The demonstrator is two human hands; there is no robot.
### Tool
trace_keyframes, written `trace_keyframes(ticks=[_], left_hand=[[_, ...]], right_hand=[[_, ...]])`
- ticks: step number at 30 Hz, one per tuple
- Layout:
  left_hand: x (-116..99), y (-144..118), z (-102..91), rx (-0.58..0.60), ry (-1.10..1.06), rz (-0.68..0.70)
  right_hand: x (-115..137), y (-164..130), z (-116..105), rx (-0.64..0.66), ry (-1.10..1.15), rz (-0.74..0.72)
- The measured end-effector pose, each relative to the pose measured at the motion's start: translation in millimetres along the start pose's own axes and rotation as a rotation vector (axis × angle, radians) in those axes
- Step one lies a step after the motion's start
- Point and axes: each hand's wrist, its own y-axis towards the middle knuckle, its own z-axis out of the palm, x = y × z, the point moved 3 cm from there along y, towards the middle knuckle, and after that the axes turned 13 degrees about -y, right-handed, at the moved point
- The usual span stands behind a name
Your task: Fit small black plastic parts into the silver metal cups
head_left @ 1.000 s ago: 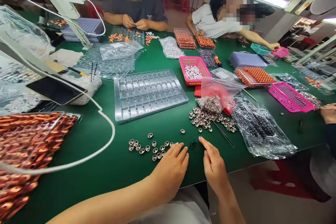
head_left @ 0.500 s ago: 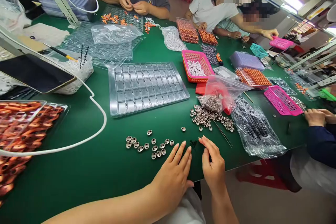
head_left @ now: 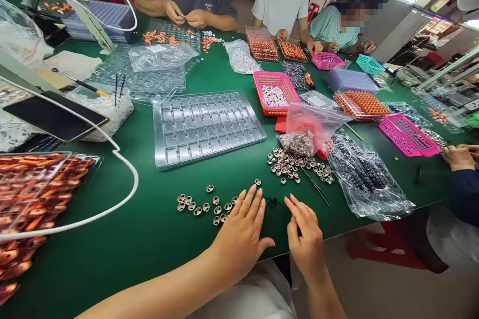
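My left hand [head_left: 241, 232] lies flat on the green table [head_left: 157, 239], fingers spread, its fingertips touching a scatter of small metal rings [head_left: 202, 206]. My right hand [head_left: 305, 234] rests beside it with fingers loosely curled and holds nothing; a tiny cluster of black bits [head_left: 272, 203] lies between the two hands. A larger pile of metal rings [head_left: 295, 165] spills from a clear bag [head_left: 312, 132] farther right, with thin tweezers [head_left: 316, 188] next to it. An empty clear compartment tray [head_left: 205, 127] sits beyond the rings.
Copper coil parts fill a tray [head_left: 33, 194] at the left, crossed by a white cable [head_left: 123, 189]. A phone [head_left: 54, 118] rests on a white tub. Pink baskets [head_left: 276, 93], a bag of black parts [head_left: 368, 177] and other people's hands ring the table.
My left hand has slid forward and spread its fingers over the loose rings. My right hand stayed near the table edge. The view has shifted slightly; a far co-worker pulled back an outstretched arm.
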Motion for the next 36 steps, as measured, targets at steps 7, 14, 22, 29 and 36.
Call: trace_keyframes(ticks=[7,14,22,29,36], left_hand=[[0,-10,19.6,-0.145,0.116,0.138],[6,1,24.1,-0.235,0.192,0.300],[13,28,14.3,-0.250,0.032,0.341],[16,37,-0.6,-0.297,-0.148,0.296],[16,36,2.3,-0.277,-0.240,0.284]], right_hand=[[9,-1,-3,0.057,-0.003,-0.082],[3,7,-12,-0.161,0.113,0.117],[-5,20,-18,-0.169,0.127,0.083],[10,20,-23,-0.044,0.095,-0.044],[6,22,-24,-0.132,0.085,-0.006]])
